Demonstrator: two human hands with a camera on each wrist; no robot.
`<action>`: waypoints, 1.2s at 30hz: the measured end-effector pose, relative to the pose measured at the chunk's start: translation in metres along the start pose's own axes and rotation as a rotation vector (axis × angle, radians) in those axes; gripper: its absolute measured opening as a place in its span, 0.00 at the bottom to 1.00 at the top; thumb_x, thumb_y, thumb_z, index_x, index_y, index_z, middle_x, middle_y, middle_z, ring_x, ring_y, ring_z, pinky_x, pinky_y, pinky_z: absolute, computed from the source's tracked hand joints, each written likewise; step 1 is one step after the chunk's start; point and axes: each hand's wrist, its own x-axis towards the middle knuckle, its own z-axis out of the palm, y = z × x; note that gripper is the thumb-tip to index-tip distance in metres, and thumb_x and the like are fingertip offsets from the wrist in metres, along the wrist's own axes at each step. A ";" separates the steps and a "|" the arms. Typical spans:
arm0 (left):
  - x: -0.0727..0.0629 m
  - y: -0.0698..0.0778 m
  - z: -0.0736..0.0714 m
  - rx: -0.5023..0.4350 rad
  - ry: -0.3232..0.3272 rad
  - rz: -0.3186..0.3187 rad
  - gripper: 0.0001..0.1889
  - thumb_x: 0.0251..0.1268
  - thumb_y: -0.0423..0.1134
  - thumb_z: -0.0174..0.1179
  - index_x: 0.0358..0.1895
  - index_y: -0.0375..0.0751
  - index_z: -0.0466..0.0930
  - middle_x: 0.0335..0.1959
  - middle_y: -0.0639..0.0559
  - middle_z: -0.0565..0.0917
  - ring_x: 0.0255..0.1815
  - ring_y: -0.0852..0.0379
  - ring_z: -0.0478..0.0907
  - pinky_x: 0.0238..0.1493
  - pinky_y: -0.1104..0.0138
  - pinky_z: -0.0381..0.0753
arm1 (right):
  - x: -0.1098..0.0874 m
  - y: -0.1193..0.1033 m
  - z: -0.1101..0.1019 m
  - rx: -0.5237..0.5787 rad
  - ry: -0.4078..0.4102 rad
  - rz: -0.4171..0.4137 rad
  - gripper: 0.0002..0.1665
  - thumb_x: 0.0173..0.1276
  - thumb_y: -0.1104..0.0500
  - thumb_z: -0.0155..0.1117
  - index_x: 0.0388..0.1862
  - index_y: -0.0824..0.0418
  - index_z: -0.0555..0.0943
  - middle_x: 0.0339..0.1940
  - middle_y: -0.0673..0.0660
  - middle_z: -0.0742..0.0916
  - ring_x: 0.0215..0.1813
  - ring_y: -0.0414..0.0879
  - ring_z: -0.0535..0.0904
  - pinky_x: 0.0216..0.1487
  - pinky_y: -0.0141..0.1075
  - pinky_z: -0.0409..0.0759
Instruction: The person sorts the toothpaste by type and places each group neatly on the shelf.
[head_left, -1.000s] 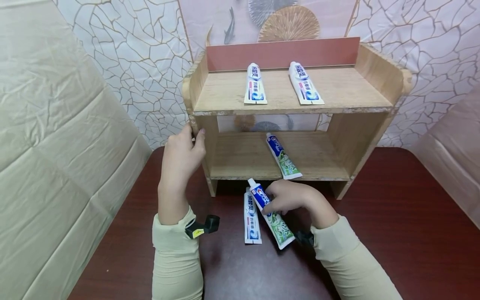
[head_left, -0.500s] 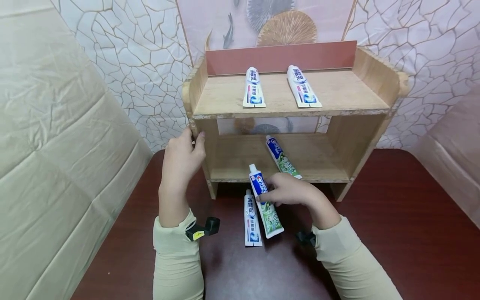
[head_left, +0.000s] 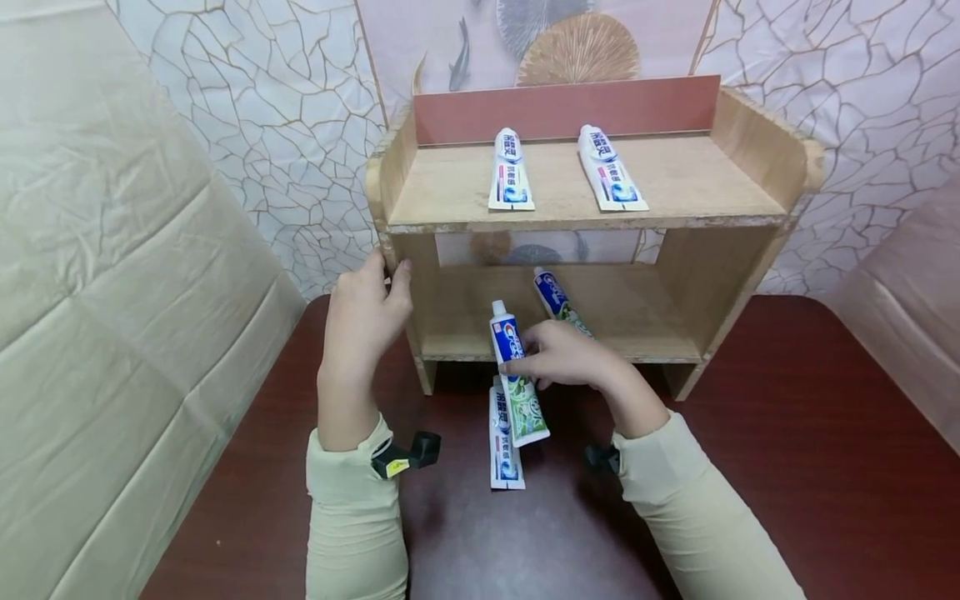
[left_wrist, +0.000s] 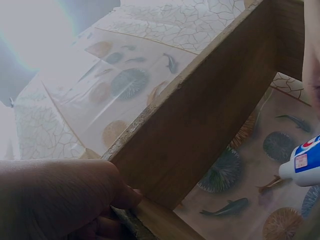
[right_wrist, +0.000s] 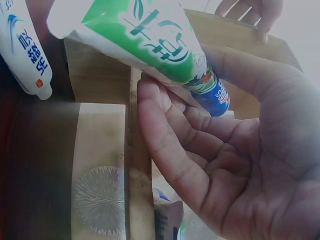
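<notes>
My right hand (head_left: 566,357) pinches a blue, white and green toothpaste tube (head_left: 527,410) between thumb and fingers, cap pointing at the shelf unit. The tube's cap end overlaps the lower board's front edge in the head view. In the right wrist view the fingers curl beneath this tube (right_wrist: 160,45). My left hand (head_left: 365,315) grips the left side panel of the wooden shelf unit (head_left: 577,223), thumb on the inner side. Partly behind the held tube, a white toothpaste tube (head_left: 507,471) lies on the table. A matching green-and-blue tube (head_left: 552,292) rests on the lower shelf, its bottom end hidden by my right hand.
Two white toothpaste tubes lie on the upper shelf, a left tube (head_left: 512,171) and a right tube (head_left: 612,173). A reddish strip (head_left: 562,111) runs along the shelf's back. The dark red table (head_left: 247,500) extends around the unit, with patterned cloth (head_left: 315,125) behind.
My right hand has lifted the blue-green toothpaste tube and carried it forward and slightly left, from beside the white tube to the lower shelf's edge. The left hand keeps its hold on the panel.
</notes>
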 end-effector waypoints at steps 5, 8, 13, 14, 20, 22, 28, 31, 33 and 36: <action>0.002 0.000 -0.001 -0.007 0.005 0.008 0.14 0.77 0.48 0.51 0.37 0.40 0.74 0.29 0.43 0.84 0.34 0.46 0.84 0.32 0.53 0.79 | 0.009 -0.004 -0.008 -0.002 0.002 0.007 0.20 0.68 0.49 0.69 0.40 0.68 0.84 0.30 0.57 0.87 0.29 0.51 0.86 0.32 0.39 0.84; 0.002 0.000 0.000 -0.006 0.004 0.010 0.14 0.77 0.48 0.51 0.37 0.41 0.75 0.28 0.43 0.84 0.33 0.47 0.83 0.31 0.54 0.79 | 0.014 -0.003 -0.011 0.010 0.011 0.019 0.20 0.68 0.49 0.69 0.39 0.67 0.84 0.29 0.57 0.87 0.30 0.51 0.85 0.32 0.40 0.84; 0.002 0.000 0.001 -0.005 0.007 0.010 0.14 0.77 0.48 0.51 0.37 0.41 0.74 0.27 0.43 0.83 0.31 0.47 0.81 0.30 0.54 0.78 | 0.020 0.000 -0.015 0.035 0.028 0.043 0.21 0.67 0.47 0.70 0.38 0.67 0.83 0.29 0.58 0.86 0.30 0.51 0.85 0.33 0.40 0.84; 0.003 -0.001 0.001 -0.006 0.004 0.010 0.14 0.77 0.48 0.51 0.37 0.40 0.74 0.28 0.43 0.83 0.31 0.46 0.82 0.30 0.53 0.78 | 0.021 0.000 -0.015 0.042 0.028 0.047 0.21 0.67 0.47 0.69 0.39 0.67 0.83 0.29 0.58 0.86 0.31 0.51 0.85 0.34 0.40 0.84; 0.004 -0.002 0.002 0.017 -0.008 0.003 0.15 0.77 0.48 0.50 0.38 0.40 0.74 0.27 0.41 0.82 0.32 0.43 0.82 0.33 0.49 0.78 | 0.025 0.003 -0.018 0.081 0.044 0.074 0.22 0.67 0.47 0.70 0.40 0.68 0.83 0.29 0.59 0.86 0.30 0.51 0.84 0.35 0.43 0.84; 0.004 -0.002 0.002 0.027 -0.006 -0.002 0.15 0.77 0.49 0.50 0.36 0.40 0.74 0.26 0.41 0.81 0.32 0.42 0.81 0.33 0.48 0.77 | 0.026 0.003 -0.018 0.080 0.051 0.078 0.22 0.67 0.46 0.70 0.40 0.67 0.83 0.29 0.59 0.86 0.30 0.51 0.85 0.36 0.45 0.84; 0.005 -0.002 0.001 0.025 -0.001 -0.005 0.16 0.77 0.49 0.50 0.35 0.40 0.73 0.26 0.41 0.81 0.32 0.41 0.80 0.34 0.48 0.77 | 0.034 0.006 -0.018 0.102 0.069 0.095 0.24 0.67 0.45 0.68 0.42 0.67 0.84 0.33 0.59 0.88 0.31 0.52 0.86 0.37 0.43 0.85; 0.005 -0.002 0.002 0.028 -0.002 -0.008 0.16 0.77 0.49 0.50 0.36 0.40 0.74 0.27 0.41 0.81 0.32 0.42 0.80 0.34 0.49 0.77 | 0.039 0.008 -0.017 0.132 0.083 0.114 0.23 0.67 0.46 0.69 0.41 0.67 0.84 0.34 0.60 0.88 0.31 0.52 0.86 0.36 0.42 0.85; 0.005 -0.002 0.002 0.033 -0.004 -0.011 0.16 0.77 0.50 0.49 0.35 0.40 0.74 0.26 0.42 0.81 0.31 0.43 0.80 0.33 0.50 0.77 | 0.041 0.008 -0.017 0.136 0.085 0.123 0.23 0.67 0.46 0.68 0.40 0.68 0.83 0.34 0.60 0.87 0.30 0.52 0.86 0.35 0.42 0.85; 0.004 -0.001 0.002 0.036 -0.009 -0.008 0.17 0.77 0.50 0.49 0.35 0.40 0.73 0.24 0.42 0.79 0.30 0.43 0.78 0.32 0.50 0.76 | 0.043 0.008 -0.016 0.136 0.089 0.139 0.22 0.68 0.47 0.68 0.37 0.68 0.83 0.32 0.60 0.87 0.29 0.50 0.84 0.33 0.41 0.85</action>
